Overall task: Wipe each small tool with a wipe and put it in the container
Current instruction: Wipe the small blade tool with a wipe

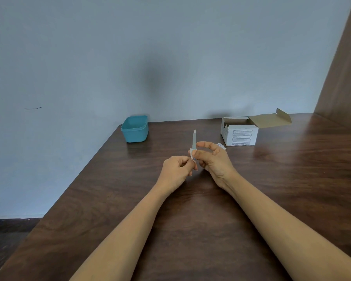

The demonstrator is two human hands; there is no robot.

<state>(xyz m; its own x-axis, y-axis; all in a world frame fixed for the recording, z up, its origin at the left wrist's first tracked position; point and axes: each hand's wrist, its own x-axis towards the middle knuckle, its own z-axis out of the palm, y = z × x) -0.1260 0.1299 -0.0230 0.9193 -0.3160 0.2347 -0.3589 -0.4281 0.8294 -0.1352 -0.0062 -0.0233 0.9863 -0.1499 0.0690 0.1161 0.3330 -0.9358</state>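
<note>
Left hand (pixel 175 169) pinches the light, stiff tool (pixel 194 138) low; right hand (pixel 208 157) pinches the wipe (pixel 192 152) just above that grip.

a dark wooden table (pixel 190 220) carries a teal container (pixel 134 129), an open white box (pixel 239 131) and a small packet (pixel 221 146).

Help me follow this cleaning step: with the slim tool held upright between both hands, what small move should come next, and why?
Probably slide the wipe up the tool toward its tip. The left hand pinches the tool's lower end, the right hand holds the wipe around its base, and the shaft above is bare. The teal container waits at the far left.
</note>
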